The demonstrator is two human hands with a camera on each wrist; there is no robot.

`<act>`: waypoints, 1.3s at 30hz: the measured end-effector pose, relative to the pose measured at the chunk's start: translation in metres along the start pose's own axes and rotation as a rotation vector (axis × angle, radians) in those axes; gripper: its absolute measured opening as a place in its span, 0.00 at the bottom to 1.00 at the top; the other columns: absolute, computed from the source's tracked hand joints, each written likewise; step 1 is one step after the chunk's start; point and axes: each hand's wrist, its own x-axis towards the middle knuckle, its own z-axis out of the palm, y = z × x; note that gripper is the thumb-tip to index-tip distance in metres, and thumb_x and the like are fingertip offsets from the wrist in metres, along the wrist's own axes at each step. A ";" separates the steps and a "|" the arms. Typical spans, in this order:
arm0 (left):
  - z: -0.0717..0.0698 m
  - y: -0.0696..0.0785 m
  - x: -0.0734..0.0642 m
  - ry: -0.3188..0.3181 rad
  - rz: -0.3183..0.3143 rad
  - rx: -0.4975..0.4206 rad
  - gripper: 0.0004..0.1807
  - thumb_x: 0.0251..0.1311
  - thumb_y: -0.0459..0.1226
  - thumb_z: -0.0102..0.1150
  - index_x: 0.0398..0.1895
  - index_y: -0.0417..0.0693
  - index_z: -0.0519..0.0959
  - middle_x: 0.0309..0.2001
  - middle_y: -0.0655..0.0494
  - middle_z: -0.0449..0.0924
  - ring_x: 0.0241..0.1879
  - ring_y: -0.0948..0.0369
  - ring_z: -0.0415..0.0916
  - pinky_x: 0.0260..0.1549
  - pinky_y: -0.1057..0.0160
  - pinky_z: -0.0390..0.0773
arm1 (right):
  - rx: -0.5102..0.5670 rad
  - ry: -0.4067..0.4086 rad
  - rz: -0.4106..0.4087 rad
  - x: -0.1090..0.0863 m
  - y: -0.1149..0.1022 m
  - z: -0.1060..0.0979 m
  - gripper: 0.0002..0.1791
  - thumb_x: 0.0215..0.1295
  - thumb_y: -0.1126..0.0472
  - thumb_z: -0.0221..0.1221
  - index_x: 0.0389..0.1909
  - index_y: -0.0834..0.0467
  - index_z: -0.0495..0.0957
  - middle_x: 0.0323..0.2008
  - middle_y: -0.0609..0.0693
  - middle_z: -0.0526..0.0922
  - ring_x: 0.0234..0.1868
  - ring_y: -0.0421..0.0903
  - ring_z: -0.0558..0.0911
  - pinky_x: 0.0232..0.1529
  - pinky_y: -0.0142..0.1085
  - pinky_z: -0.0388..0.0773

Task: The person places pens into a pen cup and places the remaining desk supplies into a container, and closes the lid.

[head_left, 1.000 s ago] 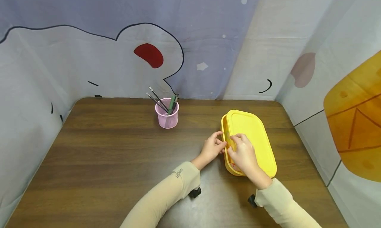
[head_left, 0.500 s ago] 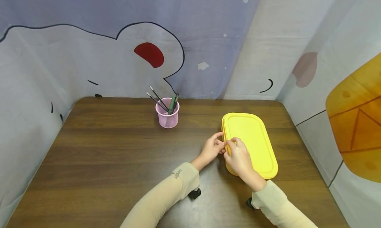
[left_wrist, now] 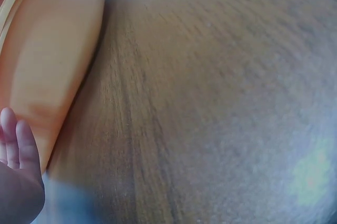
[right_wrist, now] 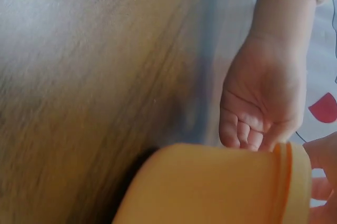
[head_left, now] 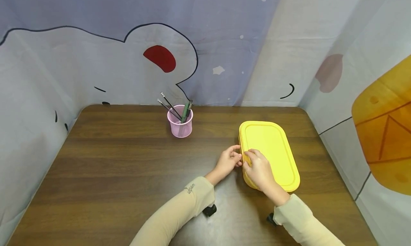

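Note:
A yellow plastic box stands on the table at the right, and its yellow lid lies over the whole top. At the box's left side is my left hand, its fingers fairly straight and touching the wall just below the rim. The left wrist view shows its fingertips against the box's side. My right hand reaches across the lid from the near side, thumb and fingers pinching the lid's left edge. Inside the box nothing shows, since the lid covers it.
A pink cup with pencils and pens stands at the back middle of the brown wooden table. Printed curtains hang behind and beside the table. Black wrist straps show under the sleeves.
One second ago a gap showed along the box's left side. My right hand has shifted the lid left, closing that gap. My left hand has stayed at the box's side.

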 end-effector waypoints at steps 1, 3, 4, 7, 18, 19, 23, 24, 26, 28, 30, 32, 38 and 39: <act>0.000 0.000 0.000 0.000 0.001 -0.004 0.20 0.56 0.25 0.47 0.54 0.30 0.65 0.32 0.31 0.76 0.20 0.64 0.71 0.23 0.69 0.75 | 0.020 -0.009 0.008 0.000 0.001 -0.002 0.14 0.43 0.69 0.60 0.35 0.66 0.79 0.36 0.58 0.79 0.29 0.48 0.78 0.30 0.40 0.76; 0.000 0.000 0.000 0.000 0.001 -0.010 0.20 0.57 0.25 0.47 0.54 0.30 0.65 0.32 0.30 0.75 0.20 0.64 0.70 0.22 0.69 0.74 | 0.067 -0.032 0.022 0.001 0.003 -0.006 0.14 0.43 0.70 0.59 0.35 0.65 0.79 0.35 0.57 0.80 0.25 0.44 0.76 0.27 0.36 0.74; 0.000 0.000 0.000 -0.002 -0.002 -0.012 0.20 0.57 0.25 0.47 0.54 0.30 0.65 0.33 0.29 0.75 0.20 0.64 0.70 0.23 0.69 0.74 | 0.091 -0.045 0.025 0.000 0.005 -0.008 0.14 0.43 0.70 0.59 0.36 0.65 0.79 0.35 0.56 0.80 0.24 0.42 0.75 0.25 0.34 0.74; 0.000 0.000 0.000 -0.008 -0.006 -0.023 0.20 0.57 0.26 0.47 0.54 0.29 0.65 0.33 0.29 0.74 0.20 0.65 0.70 0.23 0.69 0.74 | 0.143 -0.065 0.018 0.000 0.012 -0.016 0.13 0.44 0.70 0.60 0.35 0.64 0.79 0.34 0.54 0.80 0.25 0.42 0.76 0.26 0.32 0.74; 0.003 0.002 -0.002 0.006 -0.008 0.001 0.19 0.58 0.29 0.48 0.54 0.32 0.66 0.33 0.29 0.74 0.20 0.63 0.70 0.30 0.51 0.76 | 0.180 -0.067 0.117 0.002 0.065 -0.051 0.12 0.54 0.66 0.56 0.40 0.65 0.77 0.46 0.60 0.76 0.48 0.57 0.73 0.41 0.50 0.72; 0.003 0.003 -0.002 0.004 -0.006 0.007 0.20 0.58 0.30 0.48 0.54 0.32 0.66 0.33 0.29 0.74 0.20 0.62 0.70 0.31 0.50 0.76 | 0.187 -0.073 0.128 0.002 0.070 -0.053 0.12 0.54 0.66 0.55 0.40 0.65 0.77 0.47 0.61 0.75 0.50 0.59 0.72 0.43 0.52 0.71; 0.004 0.005 -0.004 -0.002 0.003 0.021 0.22 0.58 0.31 0.50 0.55 0.33 0.65 0.32 0.29 0.74 0.23 0.48 0.73 0.34 0.46 0.74 | 0.213 -0.090 0.185 0.000 0.091 -0.059 0.16 0.57 0.63 0.54 0.45 0.66 0.74 0.53 0.64 0.70 0.55 0.63 0.67 0.49 0.57 0.64; 0.004 0.005 -0.004 -0.003 0.003 0.023 0.22 0.57 0.32 0.51 0.56 0.33 0.64 0.32 0.30 0.74 0.25 0.43 0.73 0.35 0.46 0.74 | 0.221 -0.097 0.201 0.000 0.096 -0.060 0.17 0.58 0.62 0.53 0.47 0.67 0.72 0.55 0.64 0.68 0.56 0.64 0.65 0.51 0.58 0.63; 0.004 0.005 -0.005 0.000 0.003 0.033 0.24 0.56 0.32 0.52 0.57 0.33 0.64 0.30 0.34 0.75 0.30 0.38 0.72 0.32 0.51 0.76 | 0.241 -0.117 0.239 -0.002 0.105 -0.060 0.21 0.60 0.59 0.52 0.51 0.67 0.70 0.58 0.65 0.64 0.58 0.66 0.63 0.51 0.59 0.61; 0.004 0.005 -0.005 0.000 0.007 0.051 0.26 0.56 0.33 0.53 0.58 0.34 0.63 0.28 0.37 0.76 0.31 0.36 0.72 0.28 0.61 0.75 | 0.262 -0.143 0.278 -0.003 0.113 -0.060 0.25 0.61 0.56 0.52 0.55 0.67 0.66 0.61 0.65 0.59 0.60 0.66 0.60 0.52 0.60 0.59; 0.004 0.005 -0.005 -0.003 0.015 0.068 0.27 0.56 0.34 0.54 0.59 0.34 0.62 0.28 0.39 0.76 0.31 0.36 0.72 0.23 0.69 0.71 | 0.288 -0.178 0.315 -0.004 0.119 -0.059 0.29 0.62 0.53 0.50 0.60 0.66 0.60 0.64 0.65 0.54 0.62 0.67 0.56 0.54 0.61 0.57; 0.004 0.005 -0.005 -0.009 0.021 0.082 0.28 0.56 0.34 0.54 0.60 0.34 0.61 0.28 0.38 0.76 0.31 0.37 0.72 0.21 0.73 0.68 | 0.323 -0.216 0.356 -0.006 0.124 -0.058 0.33 0.63 0.51 0.49 0.64 0.65 0.54 0.66 0.65 0.49 0.63 0.67 0.51 0.55 0.62 0.54; 0.004 0.006 -0.005 -0.015 0.034 0.107 0.29 0.56 0.33 0.53 0.60 0.34 0.60 0.30 0.36 0.76 0.31 0.38 0.72 0.21 0.75 0.68 | 0.434 -0.304 0.458 -0.009 0.130 -0.051 0.39 0.64 0.46 0.44 0.67 0.63 0.41 0.67 0.63 0.41 0.65 0.66 0.46 0.60 0.58 0.50; 0.004 0.005 -0.004 -0.013 0.032 0.110 0.29 0.56 0.33 0.54 0.60 0.34 0.60 0.30 0.36 0.76 0.31 0.38 0.72 0.21 0.74 0.68 | 0.444 -0.308 0.465 -0.009 0.130 -0.049 0.39 0.64 0.46 0.44 0.67 0.64 0.41 0.67 0.63 0.41 0.65 0.65 0.46 0.61 0.57 0.50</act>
